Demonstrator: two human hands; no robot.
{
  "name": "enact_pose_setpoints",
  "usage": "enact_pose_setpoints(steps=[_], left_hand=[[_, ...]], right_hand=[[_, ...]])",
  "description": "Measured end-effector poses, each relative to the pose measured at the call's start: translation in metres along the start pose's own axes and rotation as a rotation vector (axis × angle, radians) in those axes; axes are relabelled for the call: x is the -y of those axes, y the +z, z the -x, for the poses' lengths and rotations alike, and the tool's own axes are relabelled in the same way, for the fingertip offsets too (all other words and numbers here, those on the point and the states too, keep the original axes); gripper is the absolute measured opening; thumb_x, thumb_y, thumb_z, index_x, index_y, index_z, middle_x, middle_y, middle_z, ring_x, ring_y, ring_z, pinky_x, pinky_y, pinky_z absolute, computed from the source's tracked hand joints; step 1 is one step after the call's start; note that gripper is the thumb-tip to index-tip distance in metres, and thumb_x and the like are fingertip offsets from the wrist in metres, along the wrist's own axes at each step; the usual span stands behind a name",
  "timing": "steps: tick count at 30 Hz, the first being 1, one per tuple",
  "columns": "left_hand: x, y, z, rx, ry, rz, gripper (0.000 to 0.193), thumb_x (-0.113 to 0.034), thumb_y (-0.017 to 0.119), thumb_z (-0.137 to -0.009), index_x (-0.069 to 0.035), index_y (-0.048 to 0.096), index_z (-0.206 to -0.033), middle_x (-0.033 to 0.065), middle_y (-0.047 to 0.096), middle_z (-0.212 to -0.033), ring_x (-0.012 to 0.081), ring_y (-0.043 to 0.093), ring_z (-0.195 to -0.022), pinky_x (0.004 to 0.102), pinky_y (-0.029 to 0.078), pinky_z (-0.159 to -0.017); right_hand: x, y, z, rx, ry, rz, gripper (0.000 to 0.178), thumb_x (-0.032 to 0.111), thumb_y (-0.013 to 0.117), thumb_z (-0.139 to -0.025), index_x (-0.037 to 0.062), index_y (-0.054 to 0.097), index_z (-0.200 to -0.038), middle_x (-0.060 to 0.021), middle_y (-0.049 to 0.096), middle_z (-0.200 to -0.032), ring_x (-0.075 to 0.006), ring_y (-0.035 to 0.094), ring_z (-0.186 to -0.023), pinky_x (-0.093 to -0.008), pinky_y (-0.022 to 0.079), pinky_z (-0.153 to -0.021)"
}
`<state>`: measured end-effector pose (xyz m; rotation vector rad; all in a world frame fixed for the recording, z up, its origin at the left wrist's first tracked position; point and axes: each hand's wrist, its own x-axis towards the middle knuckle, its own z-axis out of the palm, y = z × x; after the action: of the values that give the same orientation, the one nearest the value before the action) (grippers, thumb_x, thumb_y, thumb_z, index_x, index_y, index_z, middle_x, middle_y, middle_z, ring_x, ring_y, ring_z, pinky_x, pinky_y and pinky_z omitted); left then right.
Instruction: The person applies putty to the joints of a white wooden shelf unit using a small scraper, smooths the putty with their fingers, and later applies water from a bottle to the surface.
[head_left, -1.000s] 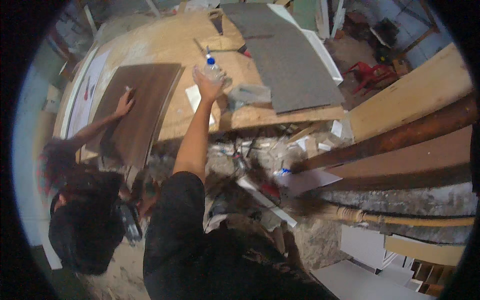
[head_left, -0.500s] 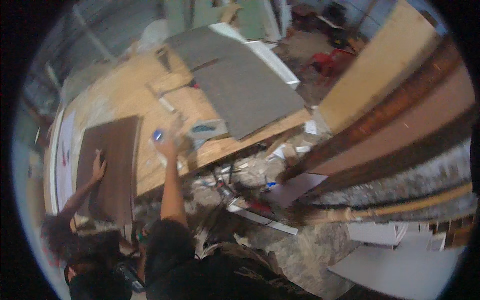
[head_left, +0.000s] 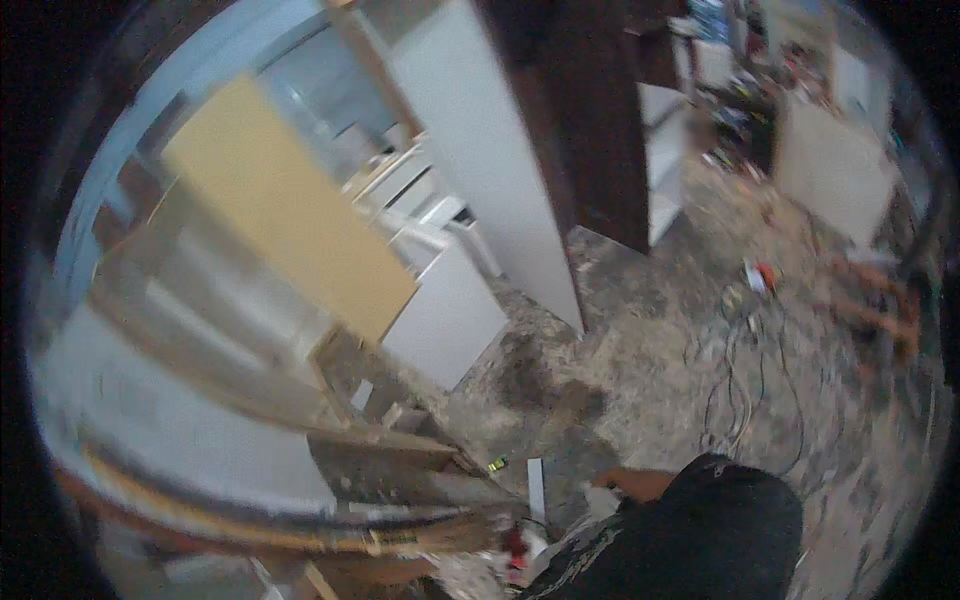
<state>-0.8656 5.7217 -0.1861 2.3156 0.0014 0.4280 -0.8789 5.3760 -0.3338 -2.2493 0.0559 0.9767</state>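
Note:
Near the lower edge, my right hand (head_left: 612, 480) reaches leftward from a black sleeve (head_left: 715, 525). It is blurred and its fingers do not show clearly, so I cannot tell whether it holds anything. Closest to it is a narrow white strip (head_left: 536, 488) on the floor. A small yellow-and-black object (head_left: 498, 464), perhaps a tape measure, lies just beyond the strip. My left hand is not in view.
Long boards (head_left: 200, 440) lean in a stack at left. A yellow panel (head_left: 290, 210), white panels (head_left: 450, 310) and a dark brown cabinet (head_left: 605, 130) stand ahead. Cables (head_left: 735, 380) trail across the rough floor (head_left: 640, 350). A wooden frame (head_left: 875, 305) stands at far right.
My view has swung far to the right. The wooden worktop, the brown board with another person's hand on it, and the hand near a small blue round object have left the picture.

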Motion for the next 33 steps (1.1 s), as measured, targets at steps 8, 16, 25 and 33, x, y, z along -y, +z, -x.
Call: enact_pose_setpoints(steps=[8,16,25,33], left_hand=[[-0.056,0.118,-0.148,0.534,0.308,-0.003,0.062,-0.022,0.093,-0.062,-0.001,0.063,-0.112,0.0119,0.064,-0.102,0.0213,0.059,-0.091,0.0374,0.050,-0.080],[-0.200,0.442,-0.271,0.400,0.503,0.274,0.064,-0.033,0.093,-0.060,-0.001,0.065,-0.109,0.0144,0.071,-0.103,0.0295,0.068,-0.089,0.0461,0.052,-0.083],[-0.301,0.598,-0.180,1.491,-0.380,0.826,0.065,-0.035,0.090,-0.063,-0.004,0.061,-0.112,0.0091,0.067,-0.093,0.0257,0.066,-0.083,0.0431,0.053,-0.080],[-0.346,0.623,-0.138,1.963,0.512,-0.091,0.081,-0.046,0.088,-0.064,-0.009,0.058,-0.130,0.0126,0.067,-0.115,0.0312,0.064,-0.103,0.0421,0.052,-0.090]], right_hand=[[-0.209,-0.035,0.136,-0.692,0.723,-0.795,0.067,0.050,0.070,-0.078,0.0051,0.064,-0.127,-0.0198,0.064,-0.126,-0.0369,0.062,-0.116,-0.0515,0.049,-0.097],[-0.236,0.026,0.339,-1.177,1.349,-1.290,0.074,0.044,0.085,-0.064,0.0028,0.062,-0.122,-0.0235,0.066,-0.117,-0.0408,0.063,-0.110,-0.0506,0.052,-0.091],[-0.173,0.017,0.276,-1.109,1.408,-1.353,0.076,0.038,0.083,-0.069,0.0035,0.054,-0.130,-0.0246,0.064,-0.122,-0.0408,0.062,-0.113,-0.0496,0.051,-0.093],[-0.272,-0.074,0.263,-0.986,1.416,-1.482,0.078,0.033,0.081,-0.072,0.0042,0.048,-0.136,-0.0256,0.062,-0.125,-0.0408,0.060,-0.115,-0.0487,0.049,-0.096]])
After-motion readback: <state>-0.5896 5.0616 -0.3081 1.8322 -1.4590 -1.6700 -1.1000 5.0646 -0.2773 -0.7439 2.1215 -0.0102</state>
